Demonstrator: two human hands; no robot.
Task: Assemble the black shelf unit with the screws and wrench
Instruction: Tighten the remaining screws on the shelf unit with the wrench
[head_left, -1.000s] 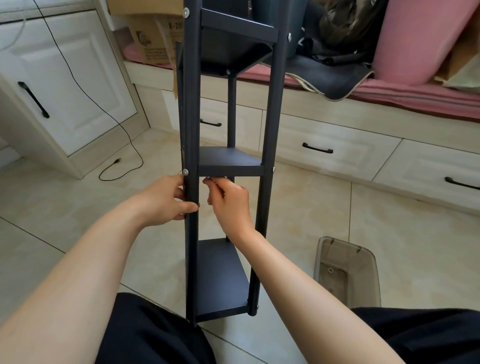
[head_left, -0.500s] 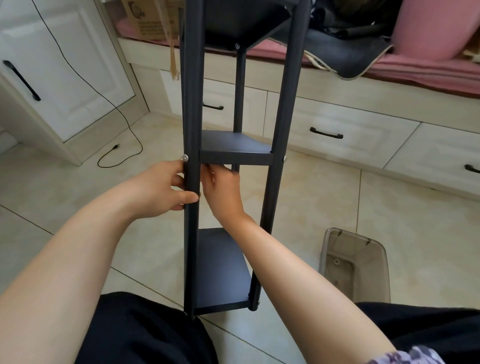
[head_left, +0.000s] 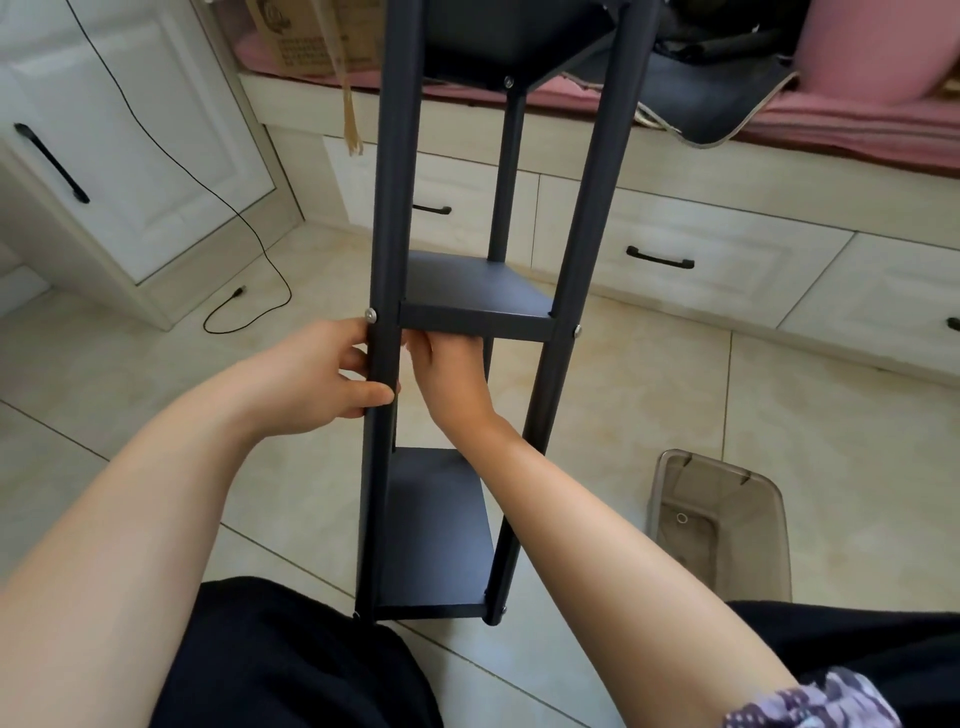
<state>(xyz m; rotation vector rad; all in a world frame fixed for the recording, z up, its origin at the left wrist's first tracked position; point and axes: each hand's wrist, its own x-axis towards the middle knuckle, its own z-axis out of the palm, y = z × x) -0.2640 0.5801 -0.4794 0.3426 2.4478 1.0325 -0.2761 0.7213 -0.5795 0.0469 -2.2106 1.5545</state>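
Tiled floor, white drawers beyond my knees.
A smoky plastic bin sits at my right; a black cable trails left.

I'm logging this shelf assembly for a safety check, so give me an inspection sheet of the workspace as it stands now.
Surface: beige tiled floor, the shelf unit standing on it.
Job's things: black shelf unit upright; silver screw in the left post at the middle shelf; no wrench seen.
Clutter: clear plastic bin on the floor to the right, a small ring inside.
Grippers: left hand grips the left post below the screw; right hand reaches under the middle shelf, fingertips hidden.
Cables: black cable trails down the cabinet, its plug loose on the floor.
Surroundings: white cabinet, drawers, pink cushions, cardboard box.
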